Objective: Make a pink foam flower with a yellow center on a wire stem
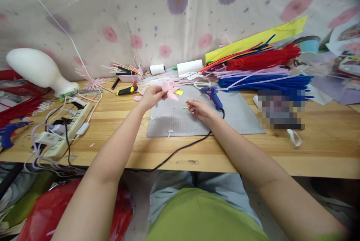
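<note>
My left hand (153, 98) is closed on a pink craft flower (170, 90) with pointed petals, held above the left part of a grey cutting mat (239, 121). To its right, my right hand (199, 109) hovers low over the mat with thumb and fingers pinched together. Small pale yellow bits show at those fingertips, too small to make out. A blue glue gun (212, 96) rests on the mat just beyond my right hand, its black cord running under my right forearm. Scissors (201, 83) lie behind the flower, and a small yellow piece (178, 92) is beside it.
Bundles of red (264, 58) and blue pipe cleaners (264, 83) lie at the back right. A yellow-black utility knife (127, 90) is left of the mat. Farther left are a power strip (67, 128) with tangled cords, a white head form (39, 66) and another blue glue gun (9, 134).
</note>
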`<act>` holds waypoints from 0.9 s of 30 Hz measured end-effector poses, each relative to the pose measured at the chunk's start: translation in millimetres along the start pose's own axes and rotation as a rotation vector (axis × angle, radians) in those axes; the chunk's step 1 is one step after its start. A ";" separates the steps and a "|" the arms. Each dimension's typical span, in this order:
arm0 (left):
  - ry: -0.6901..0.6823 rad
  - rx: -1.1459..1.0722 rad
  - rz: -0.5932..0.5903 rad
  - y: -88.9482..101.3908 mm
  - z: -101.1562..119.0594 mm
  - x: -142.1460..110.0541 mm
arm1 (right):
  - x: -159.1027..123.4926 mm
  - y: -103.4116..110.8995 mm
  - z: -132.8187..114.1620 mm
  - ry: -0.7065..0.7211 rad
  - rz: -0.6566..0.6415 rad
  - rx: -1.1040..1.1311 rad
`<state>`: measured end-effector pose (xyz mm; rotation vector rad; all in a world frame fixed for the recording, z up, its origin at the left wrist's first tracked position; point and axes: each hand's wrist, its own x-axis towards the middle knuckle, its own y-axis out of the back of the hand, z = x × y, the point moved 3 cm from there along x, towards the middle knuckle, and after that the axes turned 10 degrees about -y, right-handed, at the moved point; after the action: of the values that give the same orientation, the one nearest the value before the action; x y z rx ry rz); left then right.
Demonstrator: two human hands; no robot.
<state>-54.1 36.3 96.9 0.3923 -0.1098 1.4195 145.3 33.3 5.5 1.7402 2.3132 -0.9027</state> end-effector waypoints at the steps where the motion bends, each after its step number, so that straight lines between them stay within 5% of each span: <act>1: -0.006 0.025 -0.037 -1.0 -3.6 -5.9 | -1.6 1.6 -1.0 0.000 -0.008 0.024; 9: 0.029 0.069 -0.319 -15.7 -11.1 -30.2 | -9.4 -25.6 7.8 -0.015 -0.368 0.123; 16: 0.138 0.006 -0.380 -27.7 -12.7 -27.1 | 5.6 -34.4 14.0 -0.020 -0.230 0.171; 22: 0.035 0.026 -0.350 -29.8 -15.4 -29.5 | -2.8 -34.8 6.6 0.022 -0.240 0.143; 27: 0.205 -0.154 -0.329 -34.9 -14.2 -34.1 | -10.3 -36.5 1.0 0.043 -0.254 0.105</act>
<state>-27.7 5.5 66.3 0.1278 0.0124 1.1095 115.4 18.0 23.4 1.5380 2.6029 -1.0531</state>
